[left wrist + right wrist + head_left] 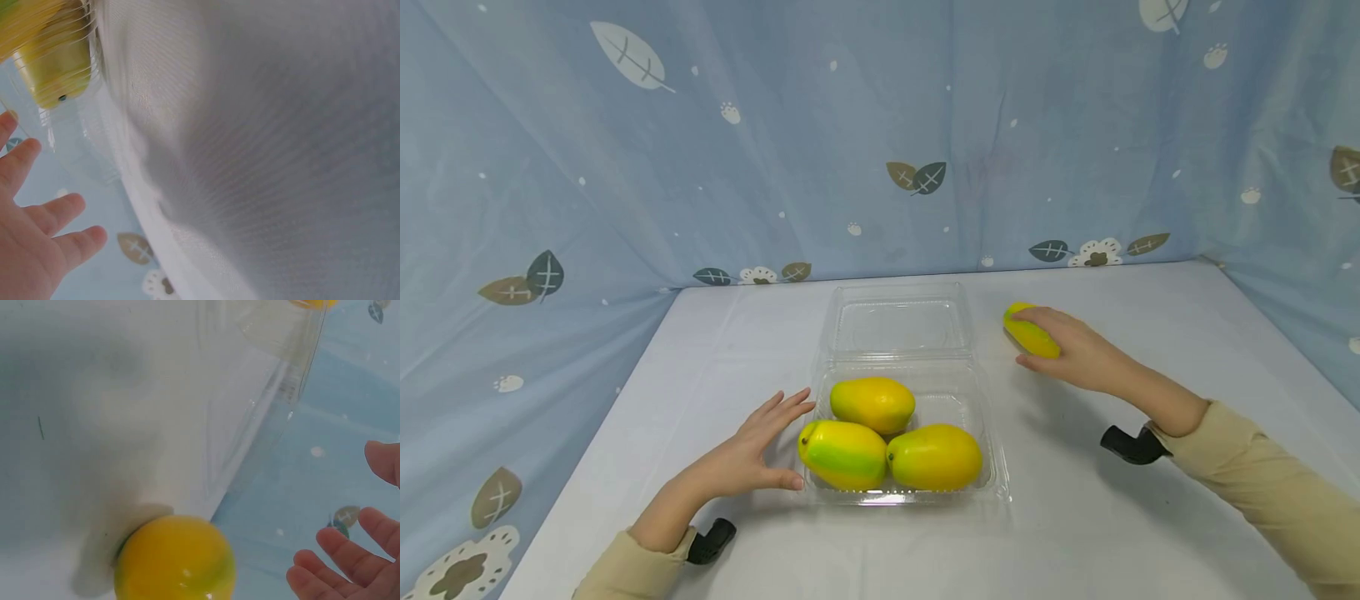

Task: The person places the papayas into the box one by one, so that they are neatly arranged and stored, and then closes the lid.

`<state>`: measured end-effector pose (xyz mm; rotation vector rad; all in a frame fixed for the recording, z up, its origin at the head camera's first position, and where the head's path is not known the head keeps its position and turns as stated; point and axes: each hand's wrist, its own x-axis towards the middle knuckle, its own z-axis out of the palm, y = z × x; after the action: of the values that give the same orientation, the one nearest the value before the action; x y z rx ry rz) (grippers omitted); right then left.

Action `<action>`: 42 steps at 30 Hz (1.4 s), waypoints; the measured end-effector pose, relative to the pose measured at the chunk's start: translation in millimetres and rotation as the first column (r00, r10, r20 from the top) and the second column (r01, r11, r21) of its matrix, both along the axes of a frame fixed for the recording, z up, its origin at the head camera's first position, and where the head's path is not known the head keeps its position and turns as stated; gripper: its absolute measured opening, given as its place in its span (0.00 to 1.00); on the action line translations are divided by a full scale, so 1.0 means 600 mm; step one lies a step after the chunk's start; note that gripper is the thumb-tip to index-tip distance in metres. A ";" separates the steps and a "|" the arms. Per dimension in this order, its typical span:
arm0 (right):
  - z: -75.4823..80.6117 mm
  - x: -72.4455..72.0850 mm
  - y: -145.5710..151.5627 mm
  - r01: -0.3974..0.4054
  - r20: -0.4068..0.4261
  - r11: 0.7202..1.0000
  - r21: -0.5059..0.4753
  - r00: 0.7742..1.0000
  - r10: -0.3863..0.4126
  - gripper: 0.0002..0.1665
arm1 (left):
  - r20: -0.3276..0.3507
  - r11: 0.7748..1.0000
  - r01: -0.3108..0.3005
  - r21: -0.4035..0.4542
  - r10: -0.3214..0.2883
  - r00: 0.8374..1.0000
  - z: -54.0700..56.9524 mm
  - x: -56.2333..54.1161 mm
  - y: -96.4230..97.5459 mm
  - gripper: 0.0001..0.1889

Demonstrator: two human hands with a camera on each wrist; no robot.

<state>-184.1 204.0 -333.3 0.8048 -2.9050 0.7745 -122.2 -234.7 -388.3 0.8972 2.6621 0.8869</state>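
Observation:
In the head view a clear plastic clamshell box [992, 450] lies opened out, its lid [898, 329] folded back flat. Three yellow-green mangoes sit in its base: one at the back [872, 403], one at front left [844, 455], one at front right [936, 457]. My left hand [741, 454], fingers spread, is at the box's left edge; whether it touches cannot be told. A fourth mango [1032, 332] lies on the table right of the lid. Over it reaches my right hand [1075, 350]; the right wrist view shows spread fingers [350, 556] apart from this mango [178, 559].
A white cloth covers the table [715, 358]. Behind and at both sides hangs a blue curtain [820, 125] printed with leaves and flowers. Black pieces stick out from the left cuff [711, 542] and the right cuff [1133, 445].

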 end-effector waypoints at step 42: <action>0.012 -0.018 -0.307 -0.391 0.357 0.832 0.393 0.899 0.254 0.30 | 0.000 1.000 -0.006 -0.015 0.006 1.000 0.000 0.000 0.000 0.47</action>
<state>-194.7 20.1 -326.3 1.3681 -3.3202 0.2112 -122.4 -234.5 -388.3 0.8859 2.6690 0.8671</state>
